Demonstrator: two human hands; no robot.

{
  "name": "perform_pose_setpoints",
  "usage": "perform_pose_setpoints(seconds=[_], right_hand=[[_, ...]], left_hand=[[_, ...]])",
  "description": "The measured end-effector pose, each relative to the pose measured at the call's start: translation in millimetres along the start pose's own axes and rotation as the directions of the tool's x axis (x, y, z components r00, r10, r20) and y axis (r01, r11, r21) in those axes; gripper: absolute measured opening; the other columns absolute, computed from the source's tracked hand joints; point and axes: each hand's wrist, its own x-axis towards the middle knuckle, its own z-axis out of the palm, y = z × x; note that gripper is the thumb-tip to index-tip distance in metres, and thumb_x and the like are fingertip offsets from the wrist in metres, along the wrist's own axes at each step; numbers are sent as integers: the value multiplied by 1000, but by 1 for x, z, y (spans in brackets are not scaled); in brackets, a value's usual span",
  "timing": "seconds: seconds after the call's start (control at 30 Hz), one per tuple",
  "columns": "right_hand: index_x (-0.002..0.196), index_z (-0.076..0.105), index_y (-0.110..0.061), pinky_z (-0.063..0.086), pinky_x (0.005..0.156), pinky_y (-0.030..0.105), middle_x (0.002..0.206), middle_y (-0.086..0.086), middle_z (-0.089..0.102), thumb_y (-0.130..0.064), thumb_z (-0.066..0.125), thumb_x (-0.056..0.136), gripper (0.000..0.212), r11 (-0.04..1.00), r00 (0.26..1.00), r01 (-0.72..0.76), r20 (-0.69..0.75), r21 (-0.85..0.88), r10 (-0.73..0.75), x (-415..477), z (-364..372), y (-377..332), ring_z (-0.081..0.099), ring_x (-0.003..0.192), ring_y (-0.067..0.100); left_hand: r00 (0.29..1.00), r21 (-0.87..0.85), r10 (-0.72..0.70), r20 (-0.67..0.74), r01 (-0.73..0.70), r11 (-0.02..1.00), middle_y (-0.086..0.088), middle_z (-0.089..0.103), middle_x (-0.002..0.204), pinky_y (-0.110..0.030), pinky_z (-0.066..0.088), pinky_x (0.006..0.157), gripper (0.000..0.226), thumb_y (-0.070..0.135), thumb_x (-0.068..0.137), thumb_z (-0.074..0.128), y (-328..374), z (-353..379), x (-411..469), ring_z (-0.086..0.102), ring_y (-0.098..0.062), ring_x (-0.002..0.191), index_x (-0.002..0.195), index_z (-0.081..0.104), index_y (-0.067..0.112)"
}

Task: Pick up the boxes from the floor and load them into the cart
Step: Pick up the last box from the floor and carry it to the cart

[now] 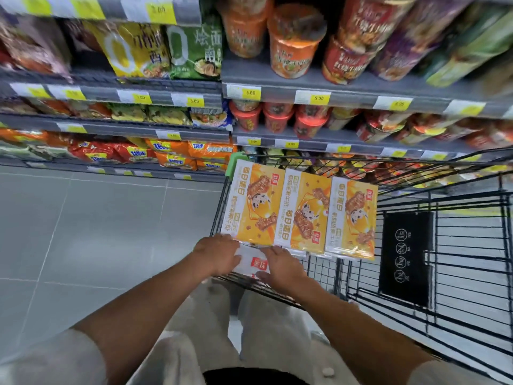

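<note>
Three yellow-and-white boxes [302, 212] lie side by side, wrapped together in clear film, on top of the black wire cart [449, 245] at its left end. Both my hands are at the boxes' near edge. My left hand [219, 255] grips the near left corner, fingers curled under it. My right hand [280, 265] lies flat with straight fingers against the white near side of the boxes, which carries a red label. The undersides of the boxes and my left fingertips are hidden.
Grey store shelves [277, 93] stacked with noodle cups and snack bags stand just beyond the cart. Grey tiled floor [97, 232] stretches to the left. A black sign panel [406, 257] hangs inside the cart to the right of the boxes.
</note>
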Motion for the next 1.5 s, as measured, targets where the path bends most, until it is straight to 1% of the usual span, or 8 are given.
perform_pose_setpoints(seconds=[0.23,0.47,0.57,0.67,0.8,0.93,1.07,1.5], right_hand=[[158,33,-15,40,112,44,156,12,40,-46,57,101,69,987,982,155,-99,-48,-159,-4,-58,-79,41,140,35],[159,25,-20,37,114,40,157,9,35,-48,57,100,72,928,939,301,-102,-219,-329,26,-71,-245,36,144,29],[158,28,-17,33,117,41,159,8,36,-52,58,98,75,877,888,416,-102,-241,-449,31,-51,-336,33,146,27],[157,31,-16,26,119,35,158,6,38,-52,59,99,74,831,835,505,-114,-233,-539,33,-26,-429,32,147,25],[158,32,-12,23,120,34,161,8,37,-55,59,97,79,746,754,619,-81,-244,-652,34,19,-551,31,149,26],[157,35,-16,28,121,40,159,7,40,-75,48,86,93,652,663,725,-30,-220,-748,32,67,-661,34,148,25],[157,33,-15,25,122,39,161,6,36,-57,58,97,77,548,573,800,41,-244,-818,29,94,-735,31,149,25],[158,32,-17,28,121,38,161,2,35,-61,55,97,78,391,431,896,205,-209,-879,116,129,-910,31,148,22]], left_hand=[[958,-80,-121,-260,104,991,-4,56,135,-43,47,101,44,48,101,40,-54,-24,-70,51,-26,127,134,57,24],[798,-232,-386,-464,310,922,-1,40,155,-42,41,106,55,50,101,38,-177,9,-186,36,-22,143,151,38,25],[700,-350,-525,-484,395,849,-1,37,158,-43,41,107,68,61,96,22,-241,50,-260,32,-22,146,152,36,26],[596,-482,-651,-470,445,755,-2,38,159,-44,40,107,88,68,83,5,-294,96,-333,32,-23,147,152,38,25],[460,-586,-788,-410,529,614,-1,34,161,-43,37,111,78,67,91,17,-358,157,-428,28,-23,149,153,35,25],[293,-700,-896,-332,560,443,-1,36,160,-42,39,109,100,73,73,-1,-404,214,-512,29,-23,149,152,37,25],[164,-784,-954,-251,543,300,-2,37,160,-43,40,109,100,75,74,0,-436,254,-556,32,-24,147,151,40,26],[-39,-875,-997,-64,482,37,-3,34,161,-44,39,111,98,76,77,3,-567,276,-596,30,-23,148,152,38,24]])
